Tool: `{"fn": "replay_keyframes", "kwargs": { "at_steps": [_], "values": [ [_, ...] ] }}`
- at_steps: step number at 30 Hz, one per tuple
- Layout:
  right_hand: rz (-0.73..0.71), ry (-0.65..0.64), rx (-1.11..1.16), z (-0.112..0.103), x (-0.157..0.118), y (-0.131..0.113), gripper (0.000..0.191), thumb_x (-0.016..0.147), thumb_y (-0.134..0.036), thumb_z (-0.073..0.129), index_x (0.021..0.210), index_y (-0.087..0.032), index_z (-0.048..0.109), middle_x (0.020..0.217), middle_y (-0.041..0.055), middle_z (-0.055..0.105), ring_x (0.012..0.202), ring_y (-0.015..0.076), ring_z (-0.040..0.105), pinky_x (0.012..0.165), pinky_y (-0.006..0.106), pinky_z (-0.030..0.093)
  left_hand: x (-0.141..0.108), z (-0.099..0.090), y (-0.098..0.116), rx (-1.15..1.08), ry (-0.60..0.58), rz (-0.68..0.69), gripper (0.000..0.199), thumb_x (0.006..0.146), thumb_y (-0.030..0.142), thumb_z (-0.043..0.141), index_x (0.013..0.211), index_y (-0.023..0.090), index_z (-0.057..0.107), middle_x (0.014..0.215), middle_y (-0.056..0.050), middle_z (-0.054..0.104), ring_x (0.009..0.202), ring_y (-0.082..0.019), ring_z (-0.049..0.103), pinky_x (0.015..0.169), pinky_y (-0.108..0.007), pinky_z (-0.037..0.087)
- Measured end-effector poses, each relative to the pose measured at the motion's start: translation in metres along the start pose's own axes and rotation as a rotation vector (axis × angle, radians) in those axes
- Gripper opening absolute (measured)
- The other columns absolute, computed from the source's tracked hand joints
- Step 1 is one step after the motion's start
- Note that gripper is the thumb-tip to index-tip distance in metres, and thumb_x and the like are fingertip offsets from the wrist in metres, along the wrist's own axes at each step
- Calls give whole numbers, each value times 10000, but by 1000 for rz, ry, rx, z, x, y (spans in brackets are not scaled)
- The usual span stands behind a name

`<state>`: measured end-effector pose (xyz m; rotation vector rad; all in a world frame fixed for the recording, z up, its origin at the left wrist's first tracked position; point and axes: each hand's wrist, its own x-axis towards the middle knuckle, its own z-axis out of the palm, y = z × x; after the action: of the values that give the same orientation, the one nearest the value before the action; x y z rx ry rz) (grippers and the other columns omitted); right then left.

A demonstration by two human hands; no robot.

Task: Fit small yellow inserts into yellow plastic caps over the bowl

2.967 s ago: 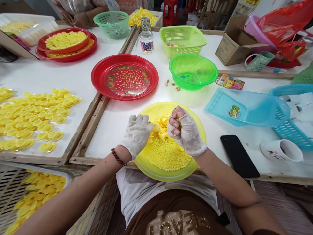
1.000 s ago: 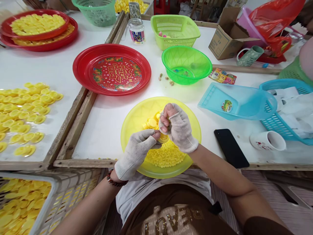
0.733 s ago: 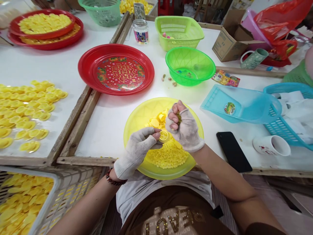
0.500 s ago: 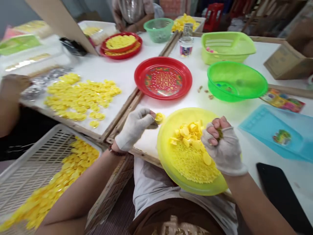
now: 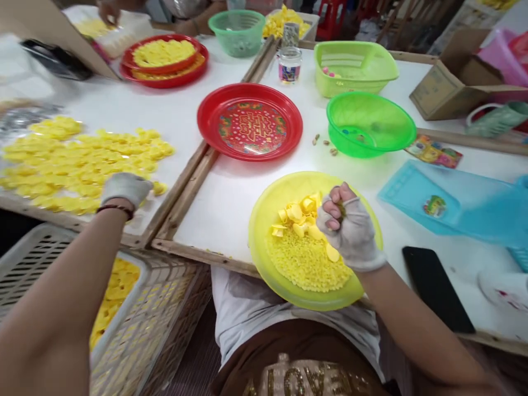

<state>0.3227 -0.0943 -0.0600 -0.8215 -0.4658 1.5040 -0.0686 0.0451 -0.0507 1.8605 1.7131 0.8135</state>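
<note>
My left hand (image 5: 126, 190), in a pale fingerless-style glove, reaches to the near right edge of a spread of flat yellow plastic pieces (image 5: 91, 159) on the left table. Its fingers point away, and I cannot see what they hold. My right hand (image 5: 348, 228), gloved with bare fingertips, is closed above a yellow bowl (image 5: 264, 264). Something small and dark yellowish shows between those fingers, too hidden to name. Inside the bowl lie tiny yellow bits (image 5: 309, 261) and curled yellow plastic pieces (image 5: 303, 212).
Behind the bowl are a red tray (image 5: 206, 132), a green basin (image 5: 371, 143) and a light green basket (image 5: 355, 82). A blue scoop-like tray (image 5: 487, 203) and black phone (image 5: 437, 289) lie right. A white crate (image 5: 136, 275) with yellow pieces stands below left. Another person's hand (image 5: 109, 12) shows far back.
My left hand has moved left from beside the bowl, where it held a small round yellow piece, to the spread pieces. My right hand stays closed over the bowl. The view has shifted.
</note>
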Motion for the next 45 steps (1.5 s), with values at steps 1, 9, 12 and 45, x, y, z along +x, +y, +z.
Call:
{"fn": "replay_keyframes", "kwargs": {
  "at_steps": [1,9,12,45],
  "values": [
    [0,-5,4,-1,1,0,383,865,-453,725,752,-215,448,558,-95,406,409,37,343,369,143,268,4,4,-3,54,67,4,259,902,278,552,669,165,541,602,-2,450,947,-276,670,757,-319,550],
    [21,-41,-6,-1,3,-5,435,872,-547,698,761,-226,427,554,-108,352,400,39,266,364,155,222,-58,114,114,259,-160,613,195,927,246,526,938,151,696,963,-66,664,898,-206,624,863,-333,492],
    [1,-35,-13,-3,1,-5,455,859,-572,703,762,-226,425,550,-110,347,396,38,262,365,156,226,-71,167,154,418,-449,766,233,880,107,522,1022,142,702,998,-121,676,859,-222,616,769,-329,483],
    [-156,-65,-81,1,-1,-1,440,860,-547,701,725,-226,432,538,-101,353,398,45,285,374,188,201,-117,185,169,-840,-772,-435,412,719,237,667,1112,128,603,734,-43,712,602,-164,711,578,-246,611]
  ]
}}
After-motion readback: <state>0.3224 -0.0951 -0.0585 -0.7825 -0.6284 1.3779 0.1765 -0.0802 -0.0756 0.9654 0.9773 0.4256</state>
